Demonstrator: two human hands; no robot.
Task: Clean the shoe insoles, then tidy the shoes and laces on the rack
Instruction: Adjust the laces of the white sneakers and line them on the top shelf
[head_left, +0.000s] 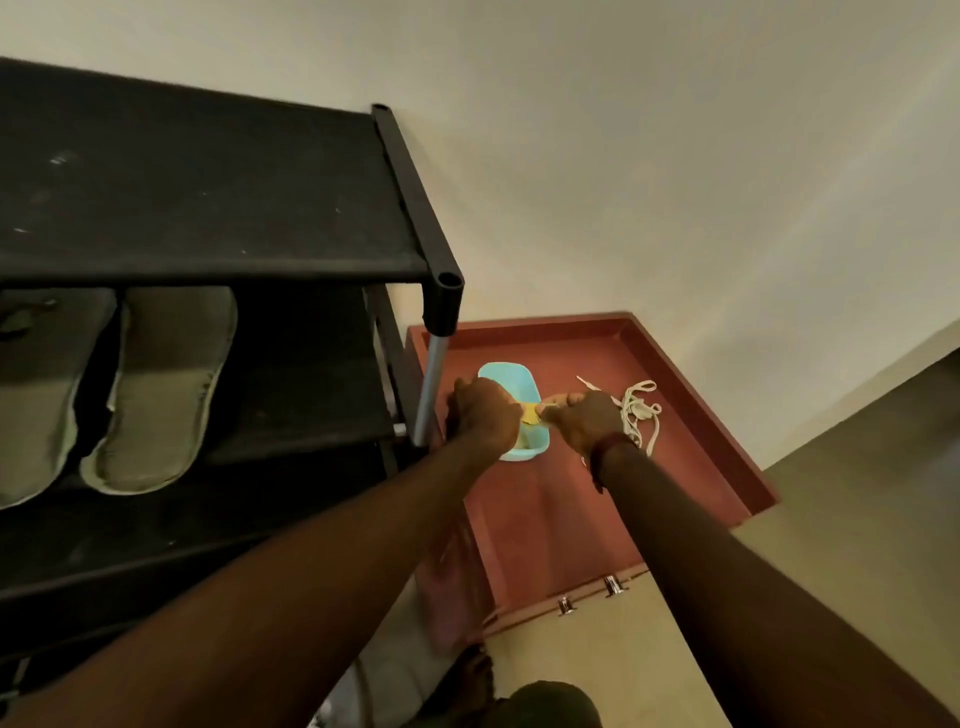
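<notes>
Both my hands reach over a small light-blue basin (501, 375) that sits on a red-brown cabinet top (561, 499). My left hand (485, 410) and my right hand (584, 418) each grip one end of a yellow cloth (531, 413), stretched between them above the basin. White shoe laces (640, 410) lie in a loose heap just right of my right hand. Two grey-green insoles (161, 384) rest side by side on the second shelf of the black shoe rack (208, 197) at the left.
The rack's corner post (431, 384) stands close to my left hand. The cabinet top has a raised rim (696, 405) along its right and far sides, and metal knobs (613, 584) on its front. A pale wall lies behind; beige floor at the lower right.
</notes>
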